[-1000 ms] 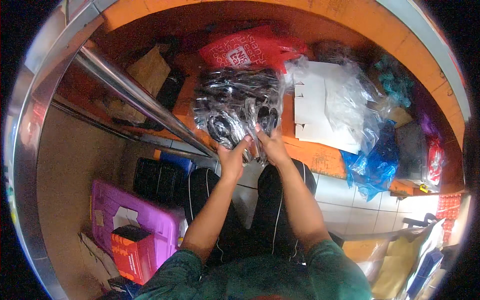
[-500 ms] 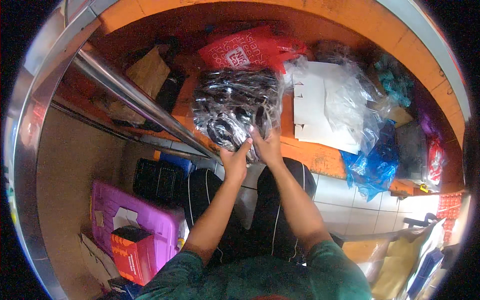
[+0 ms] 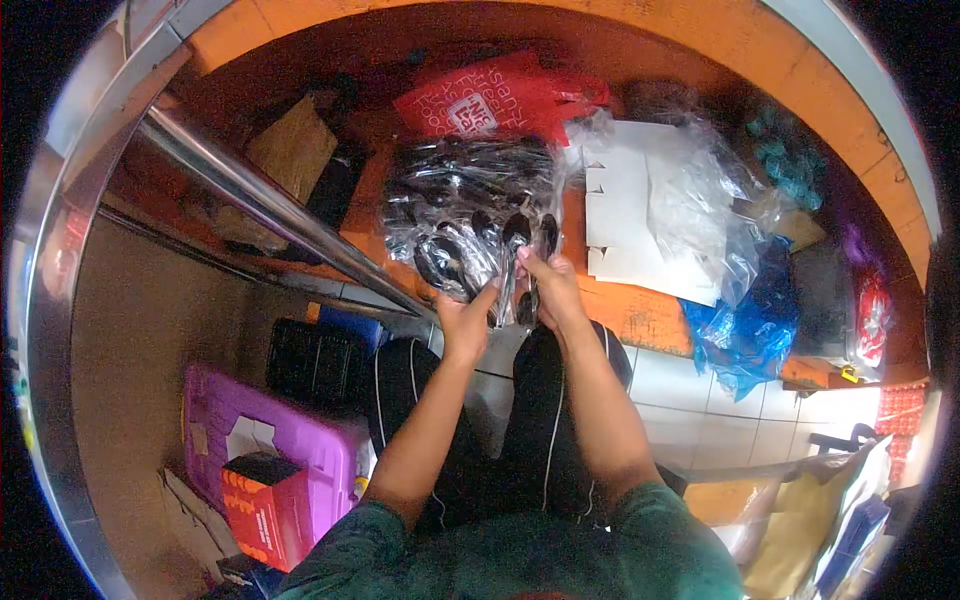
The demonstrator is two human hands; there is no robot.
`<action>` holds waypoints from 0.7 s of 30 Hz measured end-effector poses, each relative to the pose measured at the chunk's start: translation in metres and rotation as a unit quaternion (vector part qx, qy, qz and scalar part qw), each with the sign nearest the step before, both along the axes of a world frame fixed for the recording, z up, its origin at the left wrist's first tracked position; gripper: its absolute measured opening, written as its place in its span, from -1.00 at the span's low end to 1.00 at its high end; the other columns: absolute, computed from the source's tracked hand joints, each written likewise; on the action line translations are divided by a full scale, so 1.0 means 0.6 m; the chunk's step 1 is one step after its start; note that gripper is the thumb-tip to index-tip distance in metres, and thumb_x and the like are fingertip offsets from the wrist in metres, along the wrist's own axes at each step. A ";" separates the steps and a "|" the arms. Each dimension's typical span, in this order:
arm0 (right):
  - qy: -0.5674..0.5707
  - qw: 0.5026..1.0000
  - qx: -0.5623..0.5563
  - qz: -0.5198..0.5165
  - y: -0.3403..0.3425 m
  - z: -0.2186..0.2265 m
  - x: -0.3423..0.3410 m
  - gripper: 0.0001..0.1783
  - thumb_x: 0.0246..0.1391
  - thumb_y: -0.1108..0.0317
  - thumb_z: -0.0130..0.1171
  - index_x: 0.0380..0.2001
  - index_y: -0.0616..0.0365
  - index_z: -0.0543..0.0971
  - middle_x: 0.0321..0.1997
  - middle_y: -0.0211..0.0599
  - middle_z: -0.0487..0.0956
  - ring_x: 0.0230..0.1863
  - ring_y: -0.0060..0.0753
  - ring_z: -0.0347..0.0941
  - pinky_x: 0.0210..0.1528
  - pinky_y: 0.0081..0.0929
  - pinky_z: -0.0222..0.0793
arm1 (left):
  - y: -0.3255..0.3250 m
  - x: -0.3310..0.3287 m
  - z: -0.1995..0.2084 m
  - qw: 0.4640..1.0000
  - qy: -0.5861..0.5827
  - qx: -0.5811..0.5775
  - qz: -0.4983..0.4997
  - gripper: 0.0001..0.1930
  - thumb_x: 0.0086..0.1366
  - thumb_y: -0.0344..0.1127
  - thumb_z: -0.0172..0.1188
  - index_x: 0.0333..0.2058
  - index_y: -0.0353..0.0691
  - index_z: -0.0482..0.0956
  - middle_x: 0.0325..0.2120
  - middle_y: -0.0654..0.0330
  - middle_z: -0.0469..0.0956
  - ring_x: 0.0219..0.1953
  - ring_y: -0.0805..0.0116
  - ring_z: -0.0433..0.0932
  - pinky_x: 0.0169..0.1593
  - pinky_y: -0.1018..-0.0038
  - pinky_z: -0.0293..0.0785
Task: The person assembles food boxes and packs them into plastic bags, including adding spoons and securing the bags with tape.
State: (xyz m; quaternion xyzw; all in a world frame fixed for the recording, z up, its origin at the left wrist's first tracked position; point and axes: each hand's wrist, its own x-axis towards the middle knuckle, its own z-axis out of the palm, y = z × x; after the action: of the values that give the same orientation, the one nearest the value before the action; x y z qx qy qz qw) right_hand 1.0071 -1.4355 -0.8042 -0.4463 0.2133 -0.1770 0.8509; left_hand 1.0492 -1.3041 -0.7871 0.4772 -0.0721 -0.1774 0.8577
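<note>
A clear plastic bag full of what look like black plastic spoons lies on the orange shelf in front of me. My left hand is closed around the handles of several wrapped black spoons, their bowls pointing away from me over the near side of the bag. Close beside it, my right hand pinches a wrapped black spoon between thumb and fingers. Another dark spoon bowl shows just above the right hand. Glossy wrapping hides where one spoon ends and another begins.
Behind the bag lies a red printed bag. White card sheets and a blue plastic bag are to the right. A metal pole slants along the left. A purple plastic container and red box stand lower left.
My right hand has shifted slightly right, away from the left one, and the spoon by its fingers now stands out more plainly. The left hand has barely moved.
</note>
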 end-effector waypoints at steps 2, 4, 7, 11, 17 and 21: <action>-0.036 0.999 0.027 0.008 0.004 0.013 -0.001 -0.90 0.14 0.30 0.21 -0.36 0.03 0.51 -0.45 -0.52 0.52 -0.51 -0.67 0.36 -0.46 -0.69 0.24 | -0.002 0.002 -0.007 1.000 -0.005 -0.004 0.012 -0.72 0.13 -0.66 0.20 -0.16 -0.33 0.51 -0.22 0.22 0.58 -0.23 0.44 0.57 -0.08 0.50 0.48; -0.071 0.996 0.055 0.013 0.009 0.024 -0.001 -0.89 0.14 0.31 0.22 -0.38 0.04 0.49 -0.47 -0.52 0.49 -0.52 -0.67 0.36 -0.45 -0.70 0.26 | -0.002 0.002 -0.005 1.000 -0.009 -0.007 0.020 -0.72 0.14 -0.66 0.19 -0.15 -0.33 0.51 -0.22 0.22 0.58 -0.24 0.44 0.57 -0.09 0.49 0.48; -0.049 0.998 0.040 0.006 0.012 0.023 -0.001 -0.88 0.14 0.31 0.22 -0.36 0.03 0.48 -0.50 -0.54 0.46 -0.53 -0.67 0.33 -0.46 -0.66 0.26 | 0.001 -0.002 0.005 1.000 0.010 0.001 -0.012 -0.69 0.15 -0.65 0.18 -0.11 -0.31 0.48 -0.19 0.23 0.57 -0.21 0.43 0.57 -0.08 0.49 0.48; -0.022 0.998 -0.061 0.005 0.012 0.018 -0.005 -0.86 0.14 0.27 0.21 -0.31 0.07 0.53 -0.46 -0.55 0.49 -0.45 -0.66 0.38 -0.38 -0.63 0.31 | 0.006 -0.001 0.008 0.994 0.085 -0.060 -0.028 -0.69 0.15 -0.65 0.19 -0.11 -0.29 0.48 -0.19 0.21 0.57 -0.20 0.42 0.58 -0.08 0.48 0.50; 0.004 0.988 -0.152 -0.010 0.017 0.016 -0.003 -0.79 0.18 0.19 0.18 -0.26 0.09 0.53 -0.47 -0.57 0.48 -0.47 -0.66 0.37 -0.41 -0.63 0.31 | 0.005 -0.002 0.012 0.997 0.046 -0.013 -0.059 -0.67 0.11 -0.58 0.26 -0.12 -0.28 0.47 -0.31 0.21 0.58 -0.32 0.39 0.58 -0.25 0.47 0.55; -0.057 0.995 0.035 -0.076 0.012 0.024 0.003 -0.65 0.23 0.05 0.10 -0.19 0.14 0.50 -0.54 -0.58 0.39 -0.54 -0.65 0.29 -0.49 -0.61 0.25 | 0.007 -0.001 0.019 0.998 0.050 -0.012 -0.045 -0.63 0.07 -0.64 0.27 -0.12 -0.28 0.47 -0.26 0.22 0.57 -0.26 0.41 0.57 -0.14 0.47 0.52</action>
State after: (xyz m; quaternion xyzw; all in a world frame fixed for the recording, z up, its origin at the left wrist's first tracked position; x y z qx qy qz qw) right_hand 1.0089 -1.4285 -0.7899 -0.3883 0.2038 -0.2588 0.8606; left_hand 1.0489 -1.3000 -0.7755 0.4536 -0.0527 -0.2389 0.8569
